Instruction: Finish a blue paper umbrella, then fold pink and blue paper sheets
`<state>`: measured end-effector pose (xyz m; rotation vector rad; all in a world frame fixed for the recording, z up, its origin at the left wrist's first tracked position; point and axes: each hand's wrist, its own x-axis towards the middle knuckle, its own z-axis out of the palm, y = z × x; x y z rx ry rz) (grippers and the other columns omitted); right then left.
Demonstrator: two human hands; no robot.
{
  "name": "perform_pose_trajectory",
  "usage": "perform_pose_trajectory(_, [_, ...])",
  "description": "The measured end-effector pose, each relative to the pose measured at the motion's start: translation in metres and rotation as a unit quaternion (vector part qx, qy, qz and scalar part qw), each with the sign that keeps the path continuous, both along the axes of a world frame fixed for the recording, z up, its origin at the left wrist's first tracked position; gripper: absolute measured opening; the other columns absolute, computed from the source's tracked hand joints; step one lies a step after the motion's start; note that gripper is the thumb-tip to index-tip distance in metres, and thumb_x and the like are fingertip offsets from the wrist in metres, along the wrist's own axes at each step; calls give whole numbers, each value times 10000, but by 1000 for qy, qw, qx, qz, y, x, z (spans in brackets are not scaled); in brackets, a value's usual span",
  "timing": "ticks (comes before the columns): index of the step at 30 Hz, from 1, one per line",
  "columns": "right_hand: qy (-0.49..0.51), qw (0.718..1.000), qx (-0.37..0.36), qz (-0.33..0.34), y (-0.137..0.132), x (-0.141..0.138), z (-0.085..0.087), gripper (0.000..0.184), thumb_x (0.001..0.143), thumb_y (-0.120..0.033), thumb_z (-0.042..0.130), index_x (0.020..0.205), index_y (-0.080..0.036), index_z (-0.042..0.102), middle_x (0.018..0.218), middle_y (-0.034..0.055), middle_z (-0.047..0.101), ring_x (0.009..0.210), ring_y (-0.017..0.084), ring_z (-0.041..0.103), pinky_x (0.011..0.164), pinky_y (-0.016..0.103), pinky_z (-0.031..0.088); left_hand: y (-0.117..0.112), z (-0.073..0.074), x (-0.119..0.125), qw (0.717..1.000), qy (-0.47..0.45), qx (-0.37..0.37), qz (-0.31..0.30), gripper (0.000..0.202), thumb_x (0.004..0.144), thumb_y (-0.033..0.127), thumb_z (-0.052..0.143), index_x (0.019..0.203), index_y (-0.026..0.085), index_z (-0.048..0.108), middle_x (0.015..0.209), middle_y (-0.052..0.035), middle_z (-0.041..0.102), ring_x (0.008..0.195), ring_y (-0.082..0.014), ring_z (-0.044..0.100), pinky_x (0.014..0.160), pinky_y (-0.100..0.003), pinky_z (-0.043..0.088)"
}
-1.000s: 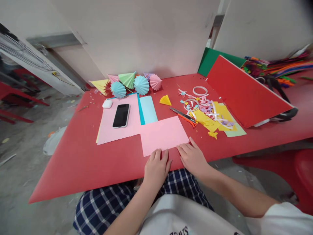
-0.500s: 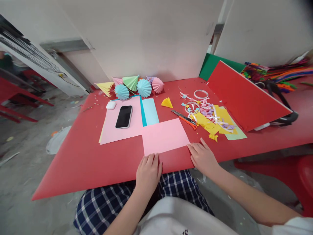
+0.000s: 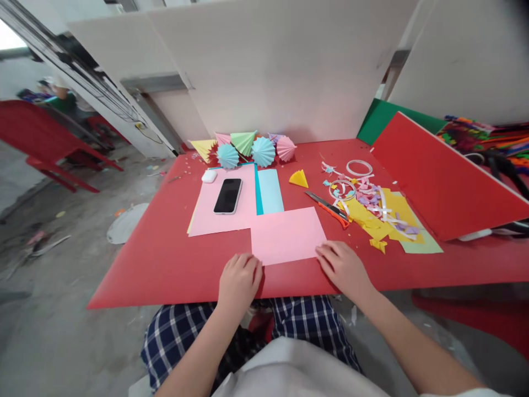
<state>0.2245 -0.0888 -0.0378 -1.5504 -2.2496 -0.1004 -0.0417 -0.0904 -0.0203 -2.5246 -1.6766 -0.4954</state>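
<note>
A pink paper sheet [image 3: 287, 234] lies flat near the front edge of the red table [image 3: 165, 264]. My left hand [image 3: 238, 280] rests at the sheet's near left corner, fingers curled and pressed on the paper edge. My right hand [image 3: 343, 266] lies at the near right corner, fingers together on the paper's edge. Neither hand lifts the sheet. An orange-handled utility knife [image 3: 328, 207] lies just beyond the sheet's far right corner.
A phone [image 3: 228, 196] and white earbud case [image 3: 209, 176] sit on a larger pink sheet [image 3: 219, 215], beside light blue paper [image 3: 270, 191]. Folded paper fans [image 3: 252, 149] line the back wall. Yellow scraps and tape rings [image 3: 372, 204] lie right. A red board [image 3: 438, 176] leans there.
The view has swung up and left. My hands slid apart along the sheet's near edge, the left to its left corner, the right to its right corner.
</note>
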Motion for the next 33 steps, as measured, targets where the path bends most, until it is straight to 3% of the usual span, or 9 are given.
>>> perform_pose_trajectory(3, [-14,994,11,107,10,-18,-7,312,867,-300,507,1127,-160,606,1204,108,581,1147,230,483,982,373,378,10,-8,8,997,-34,-3,-62,213,889,243,456,989,142,615,1132,-116,592,1093,-245,520,937,-404,439])
perform_pose_trajectory(6, [-42,989,1,145,21,-26,-11,418,842,-358,545,1217,-171,541,1285,126,530,1208,235,446,987,401,374,15,-15,15,993,-17,-41,-113,354,880,339,493,1174,146,535,1299,-135,488,1227,-271,420,993,-434,393])
perform_pose_trajectory(11, [-67,980,13,189,40,-21,-11,343,842,-364,545,1119,-167,591,1136,105,622,1044,219,552,854,362,446,24,-15,14,990,0,-67,-126,413,867,422,497,1194,170,517,1265,-124,512,1175,-265,461,970,-428,399])
perform_pose_trajectory(15, [-83,969,42,229,51,-22,-9,293,863,-339,513,1055,-138,608,1032,117,641,939,210,574,781,341,458,38,-12,12,989,16,-56,-137,352,870,398,504,1147,183,528,1180,-112,558,1087,-242,512,901,-399,439])
perform_pose_trajectory(21, [-66,969,33,235,59,-33,-6,534,776,-499,578,1158,-126,564,1170,167,583,1099,267,503,905,419,417,56,-10,9,979,63,-9,-192,236,890,292,480,1072,155,544,1039,-114,602,957,-222,565,799,-354,480])
perform_pose_trajectory(24, [-77,970,34,229,63,-38,-6,473,784,-428,599,1131,-108,574,1123,160,607,1056,258,530,877,398,441,61,-5,6,976,75,-18,-204,282,883,340,484,1089,157,544,1053,-114,603,900,-222,568,773,-356,479])
perform_pose_trajectory(28, [-100,961,48,254,67,-42,-6,377,819,-340,567,1109,-99,578,1074,169,615,1007,247,553,831,388,462,64,-1,2,971,73,-31,-226,527,817,534,510,1202,174,500,1217,-155,539,982,-271,534,822,-423,452])
perform_pose_trajectory(33, [-124,953,72,267,70,-47,-6,352,845,-276,494,1099,-47,579,1044,218,614,971,254,569,807,387,467,68,-5,-3,968,46,-59,-237,543,821,518,509,1242,176,484,1258,-170,515,1103,-289,499,908,-445,418])
